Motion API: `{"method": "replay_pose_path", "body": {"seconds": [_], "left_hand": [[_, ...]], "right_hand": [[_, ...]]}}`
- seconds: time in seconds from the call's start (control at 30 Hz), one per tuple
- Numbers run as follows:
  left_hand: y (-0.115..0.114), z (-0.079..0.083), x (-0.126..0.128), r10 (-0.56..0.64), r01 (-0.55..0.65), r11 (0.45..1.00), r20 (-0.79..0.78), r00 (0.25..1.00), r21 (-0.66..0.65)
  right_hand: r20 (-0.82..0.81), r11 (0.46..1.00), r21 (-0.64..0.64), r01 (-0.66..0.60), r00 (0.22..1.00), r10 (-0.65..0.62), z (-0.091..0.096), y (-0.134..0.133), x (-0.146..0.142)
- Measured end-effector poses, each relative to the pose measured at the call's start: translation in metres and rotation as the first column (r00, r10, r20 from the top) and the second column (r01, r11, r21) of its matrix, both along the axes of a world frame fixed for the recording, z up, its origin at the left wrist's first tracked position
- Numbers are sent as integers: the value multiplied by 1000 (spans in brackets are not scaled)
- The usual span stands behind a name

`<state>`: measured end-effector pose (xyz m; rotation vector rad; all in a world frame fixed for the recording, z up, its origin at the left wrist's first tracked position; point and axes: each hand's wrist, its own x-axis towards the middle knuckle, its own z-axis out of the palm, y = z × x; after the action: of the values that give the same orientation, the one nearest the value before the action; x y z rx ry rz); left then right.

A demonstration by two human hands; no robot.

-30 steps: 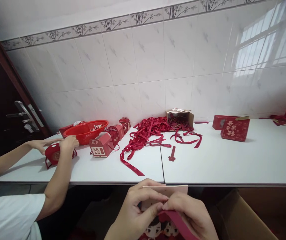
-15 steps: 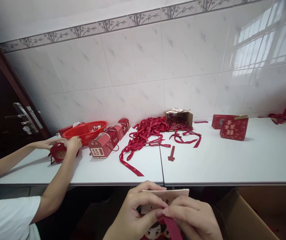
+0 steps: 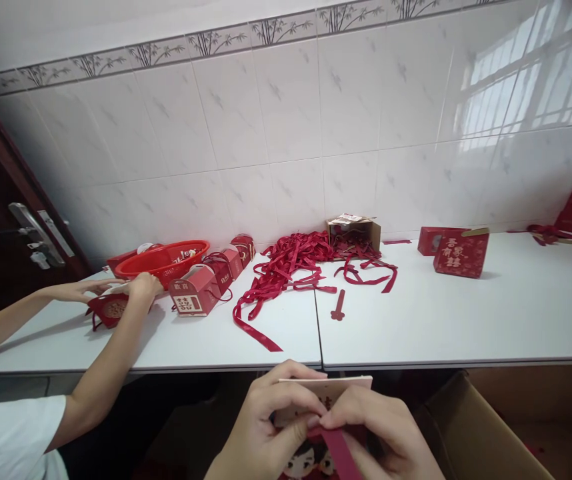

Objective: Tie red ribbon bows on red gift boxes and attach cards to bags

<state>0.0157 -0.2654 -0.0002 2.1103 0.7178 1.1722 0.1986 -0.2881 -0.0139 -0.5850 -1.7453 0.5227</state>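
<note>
At the bottom middle, my left hand [image 3: 279, 423] and my right hand [image 3: 383, 430] meet in front of a box or card [image 3: 339, 385] with a pale top edge and a printed cartoon face. A dark pink ribbon [image 3: 342, 457] hangs down from between my fingertips. My right thumb and forefinger pinch it. The fingers of my left hand press together at the same spot, close against the printed front. My hands hide most of the box, and its lower part runs out of view.
On the white table [image 3: 446, 327] lie a heap of red ribbons [image 3: 296, 260], a small open carton [image 3: 361, 237], a red flower-ended strip [image 3: 339, 305] and red gift boxes [image 3: 193, 293]. A co-worker's hands [image 3: 141, 287] handle a red box beside a red basket [image 3: 166, 260]. A cardboard box [image 3: 486, 427] stands lower right.
The view has shifted slightly, so the table things sit a little further left. My fingers still pinch the ribbon at the box. The co-worker's hands have opened the red box's top somewhat.
</note>
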Motion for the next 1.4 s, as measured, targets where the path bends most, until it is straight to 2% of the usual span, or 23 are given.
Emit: {"method": "replay_pose_path", "body": {"seconds": [0.1, 0.3, 0.53, 0.63, 0.73, 0.8, 1.0, 1.27, 1.4], "left_hand": [[-2, 1, 2, 18, -18, 999, -6, 1000, 40], [-3, -1, 8, 9, -16, 993, 62, 998, 114], [2, -3, 12, 92, -96, 984, 32, 995, 151], [2, -6, 13, 152, -154, 968, 24, 988, 196], [4, -11, 15, 198, -203, 954, 44, 979, 220], [4, -15, 16, 193, -201, 956, 60, 979, 215], [3, -21, 20, 81, -105, 978, 130, 988, 183], [1, -26, 21, 88, -112, 972, 124, 988, 205], [-3, -33, 25, 82, -126, 965, 193, 978, 230]], "right_hand": [[46, 1000, 24, -14, 999, 13, 0, 1, 1], [39, 999, -26, 39, 999, -38, -4, -1, -3], [18, 988, 95, 120, 992, -122, -3, 4, -2], [17, 954, 153, 258, 965, -264, -6, 5, 1], [17, 886, 162, 434, 897, -443, -12, 7, 2], [18, 864, 152, 481, 872, -489, -15, 9, 2], [12, 893, 122, 434, 899, -439, -16, 13, 0], [-23, 924, 118, 364, 931, -364, -16, 13, 1], [-114, 959, 26, 284, 953, -279, -23, 13, -1]]}}
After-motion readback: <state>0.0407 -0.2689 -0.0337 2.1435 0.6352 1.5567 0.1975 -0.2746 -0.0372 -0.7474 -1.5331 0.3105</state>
